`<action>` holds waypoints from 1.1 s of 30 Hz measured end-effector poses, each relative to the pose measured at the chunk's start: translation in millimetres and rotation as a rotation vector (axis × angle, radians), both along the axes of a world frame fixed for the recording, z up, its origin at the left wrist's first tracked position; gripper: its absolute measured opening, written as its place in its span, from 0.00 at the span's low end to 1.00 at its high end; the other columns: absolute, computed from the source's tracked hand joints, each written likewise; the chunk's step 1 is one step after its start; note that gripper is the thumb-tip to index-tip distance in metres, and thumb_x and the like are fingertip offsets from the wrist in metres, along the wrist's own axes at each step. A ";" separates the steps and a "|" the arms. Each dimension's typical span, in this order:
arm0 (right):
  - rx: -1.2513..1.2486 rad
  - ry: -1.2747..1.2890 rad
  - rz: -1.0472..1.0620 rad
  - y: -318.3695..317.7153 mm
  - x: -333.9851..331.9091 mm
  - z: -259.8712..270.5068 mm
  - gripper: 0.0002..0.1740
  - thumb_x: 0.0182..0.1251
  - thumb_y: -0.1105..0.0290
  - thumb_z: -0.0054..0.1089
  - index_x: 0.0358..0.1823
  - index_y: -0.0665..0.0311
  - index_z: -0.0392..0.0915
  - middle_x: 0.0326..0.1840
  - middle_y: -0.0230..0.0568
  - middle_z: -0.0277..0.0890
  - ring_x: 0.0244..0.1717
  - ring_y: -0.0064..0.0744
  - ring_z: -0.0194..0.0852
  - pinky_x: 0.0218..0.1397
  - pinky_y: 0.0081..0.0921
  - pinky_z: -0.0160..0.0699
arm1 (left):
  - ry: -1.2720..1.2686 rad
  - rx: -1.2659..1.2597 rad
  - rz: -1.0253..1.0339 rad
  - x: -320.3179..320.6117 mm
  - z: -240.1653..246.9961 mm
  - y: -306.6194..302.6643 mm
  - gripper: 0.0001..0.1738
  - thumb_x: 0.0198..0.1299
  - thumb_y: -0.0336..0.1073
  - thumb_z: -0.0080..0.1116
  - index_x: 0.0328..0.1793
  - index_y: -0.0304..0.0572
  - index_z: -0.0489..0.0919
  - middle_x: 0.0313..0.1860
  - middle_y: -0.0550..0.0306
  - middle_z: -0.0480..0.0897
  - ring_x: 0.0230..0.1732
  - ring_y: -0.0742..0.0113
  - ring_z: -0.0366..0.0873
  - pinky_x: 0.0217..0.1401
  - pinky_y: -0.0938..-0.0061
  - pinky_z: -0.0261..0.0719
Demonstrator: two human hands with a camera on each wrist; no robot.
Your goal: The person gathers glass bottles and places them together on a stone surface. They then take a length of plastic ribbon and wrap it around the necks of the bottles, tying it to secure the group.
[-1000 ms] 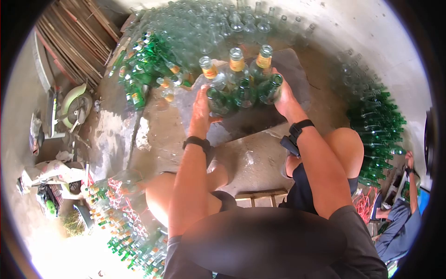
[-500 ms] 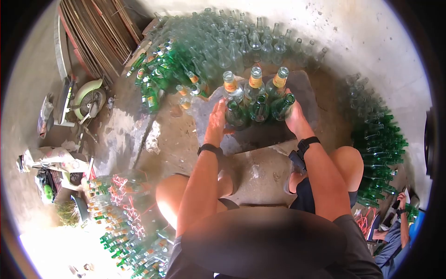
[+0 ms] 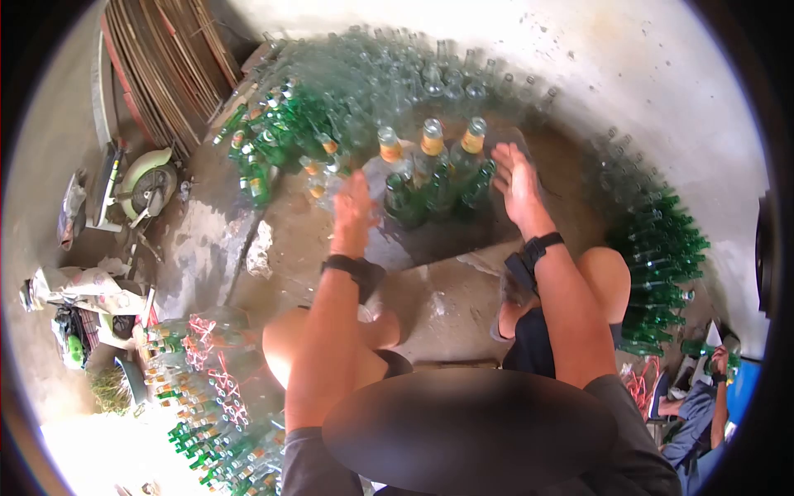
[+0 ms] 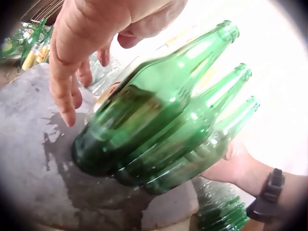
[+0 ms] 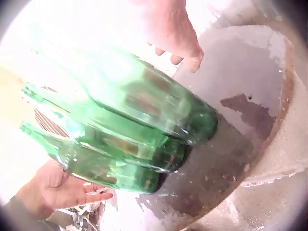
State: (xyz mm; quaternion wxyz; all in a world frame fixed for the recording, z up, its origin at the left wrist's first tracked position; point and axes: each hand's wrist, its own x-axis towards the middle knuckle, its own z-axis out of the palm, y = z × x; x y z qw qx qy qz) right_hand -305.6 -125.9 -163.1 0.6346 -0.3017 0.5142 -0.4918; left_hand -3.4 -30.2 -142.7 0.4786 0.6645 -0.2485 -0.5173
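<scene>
Bottles (image 3: 438, 190) are stood upright on the slab (image 3: 475, 231), flanked by the left hand (image 3: 353, 212) and the right hand (image 3: 519, 185); both are held unclenched just beside them, nothing grasped, neither plainly nearer.

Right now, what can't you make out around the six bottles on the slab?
- Head: lettering on the orange labels; too small.
- Head: left hand, finger detail; blurred.
- Left wrist: most of the clear bottles; hidden behind the green bottles.
- Right wrist: nearest green bottle's neck; washed out by glare.
- Right wrist: right hand's upper part; lost in glare and the top edge.
</scene>
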 end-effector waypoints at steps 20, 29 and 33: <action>-0.431 0.358 0.215 22.3 -30.4 192.0 0.20 0.78 0.61 0.62 0.62 0.67 0.82 0.52 0.42 0.83 0.53 0.29 0.82 0.59 0.30 0.83 | -0.157 -0.204 0.031 67.8 125.4 -24.3 0.19 0.73 0.36 0.63 0.64 0.34 0.80 0.54 0.54 0.85 0.48 0.64 0.86 0.48 0.65 0.87; -0.389 0.409 0.071 16.2 -41.9 166.9 0.18 0.78 0.64 0.62 0.61 0.66 0.83 0.48 0.35 0.83 0.44 0.20 0.79 0.51 0.25 0.84 | -1.109 -0.046 -0.247 89.4 30.3 -114.3 0.22 0.56 0.39 0.68 0.58 0.46 0.87 0.47 0.50 0.89 0.53 0.53 0.88 0.57 0.60 0.85; -0.415 0.471 0.013 10.6 -35.6 171.0 0.16 0.78 0.65 0.60 0.59 0.65 0.85 0.44 0.32 0.82 0.40 0.19 0.76 0.47 0.22 0.79 | -1.282 0.008 -0.258 86.1 -9.2 -146.6 0.27 0.55 0.39 0.66 0.64 0.51 0.84 0.54 0.51 0.88 0.58 0.50 0.86 0.62 0.58 0.83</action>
